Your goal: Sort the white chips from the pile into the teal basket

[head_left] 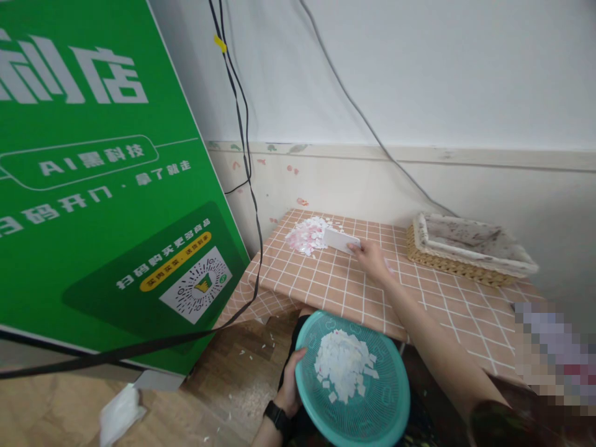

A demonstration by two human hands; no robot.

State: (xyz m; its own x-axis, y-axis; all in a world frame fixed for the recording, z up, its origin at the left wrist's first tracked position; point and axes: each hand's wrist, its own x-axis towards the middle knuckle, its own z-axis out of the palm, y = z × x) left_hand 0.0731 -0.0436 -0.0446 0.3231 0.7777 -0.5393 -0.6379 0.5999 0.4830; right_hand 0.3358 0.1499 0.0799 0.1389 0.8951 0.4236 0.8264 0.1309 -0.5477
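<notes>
My left hand (291, 383) grips the left rim of a round teal plastic strainer basket (393, 403), held at the table's front edge. Inside it lies a heap of small white flat pieces (343, 363), like cut paper or plastic scraps. My right hand (371, 259) reaches across the table, its fingers closed on the near end of a flat white rectangular plate (339, 239). The plate's far end meets the right side of a pile of white and pink scraps (307, 234) on the tabletop. What the plate is made of, I cannot tell.
A checked brown cloth covers the table (335, 279). At the back right stands a wicker basket (447, 264) with a fabric lining. A dark cable (255, 261) hangs past the table's left end, beside a green sign panel (116, 217). A white bag (121, 413) lies on the floor.
</notes>
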